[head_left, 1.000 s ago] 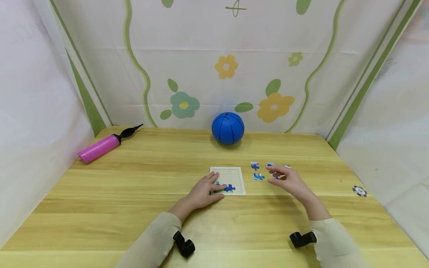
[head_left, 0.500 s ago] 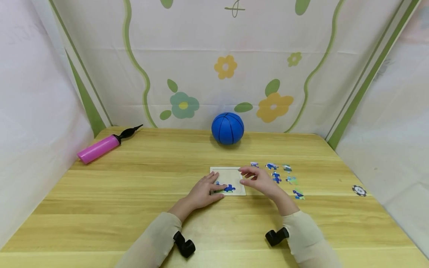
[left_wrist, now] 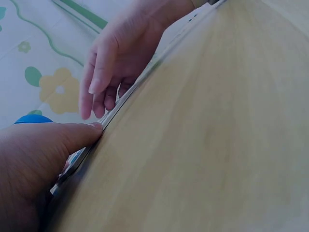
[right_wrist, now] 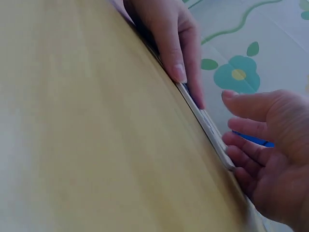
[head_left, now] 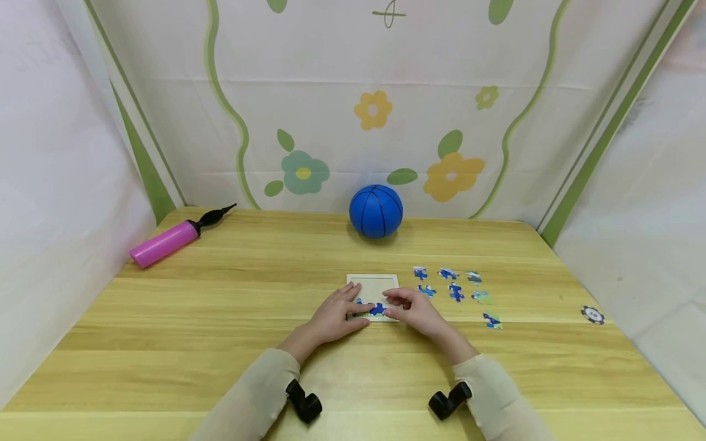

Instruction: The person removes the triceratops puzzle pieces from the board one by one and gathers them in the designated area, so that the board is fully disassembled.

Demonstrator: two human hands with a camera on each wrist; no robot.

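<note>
In the head view a pale square puzzle tray (head_left: pixel 380 285) lies on the table, with joined blue jigsaw pieces (head_left: pixel 377 309) along its near side. My left hand (head_left: pixel 333 313) rests over the tray's left part, fingers stretched out, its index finger across the pieces and partly hiding them. From the right, my right hand (head_left: pixel 415 311) reaches over the tray's right edge, fingers loosely bent beside the blue pieces. In the right wrist view its thumb (right_wrist: pixel 253 104) stands apart from the fingers, with nothing seen between them.
Several loose jigsaw pieces (head_left: pixel 455 292) lie on the table (head_left: pixel 220 343) right of the tray. Farther right is a poker chip (head_left: pixel 592 315). A blue ball (head_left: pixel 376 211) stands at the back, and a pink hand pump (head_left: pixel 165 244) lies at the left.
My right hand has moved left from over the loose pieces to the tray, then lower toward the blue pieces. The loose pieces it covered now show. My left hand has stayed in place.
</note>
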